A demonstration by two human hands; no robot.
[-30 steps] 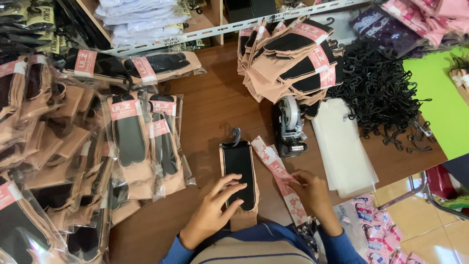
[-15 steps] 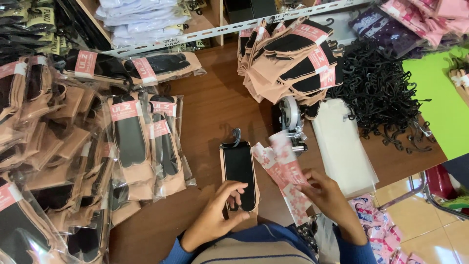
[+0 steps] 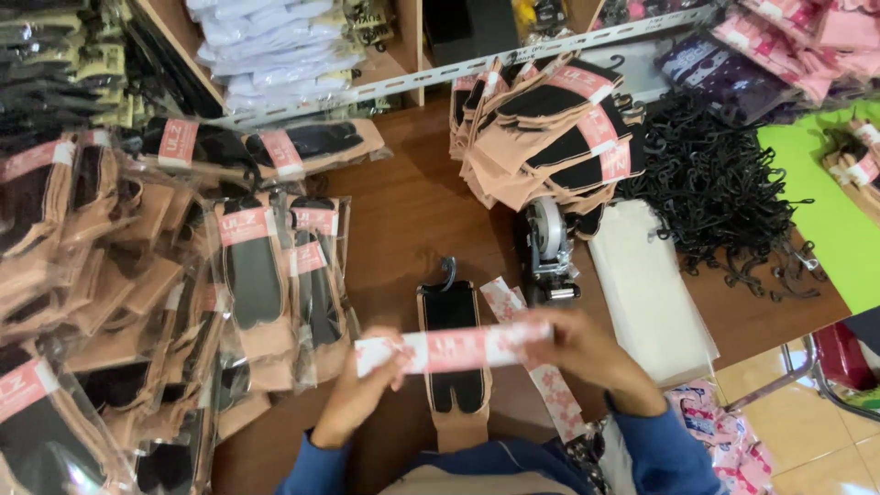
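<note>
Stretching across a bare strip of brown table, a pink-and-white paper band is held level just above the sock card. The left hand is pinched shut on the band's left end, the right hand on its right end. Left of the card, bagged socks crowd the table; beyond it a tape dispenser stands, with black hangers farther right.

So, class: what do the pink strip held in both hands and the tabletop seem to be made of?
Pink strip: probably thin printed paper; it stays flat, stretched between left hand and right hand. Tabletop: looks like brown wood or wood-look laminate, smooth with a dull sheen.
</note>
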